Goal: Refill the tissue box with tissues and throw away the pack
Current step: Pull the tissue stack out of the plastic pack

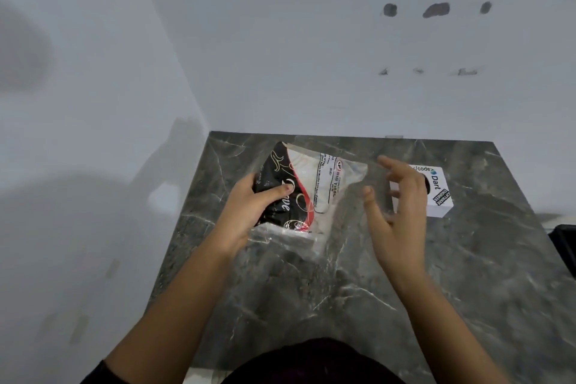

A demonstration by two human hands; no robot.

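Observation:
A plastic tissue pack (311, 190), black with gold script and a red stripe on one side and white with printed text on the other, is held above the dark marble counter (343, 290). My left hand (249, 206) grips its black left end, thumb on top. White tissue shows at the pack's lower edge. My right hand (399, 206) hovers just right of the pack, fingers spread and holding nothing. Behind that hand sits a white tissue box (436, 190) with stickers and a dark opening, partly hidden by the fingers.
The counter fills the corner between two pale walls; the back wall has several drill holes. A black object (565, 243) pokes in at the right edge. My dark clothing shows at the bottom.

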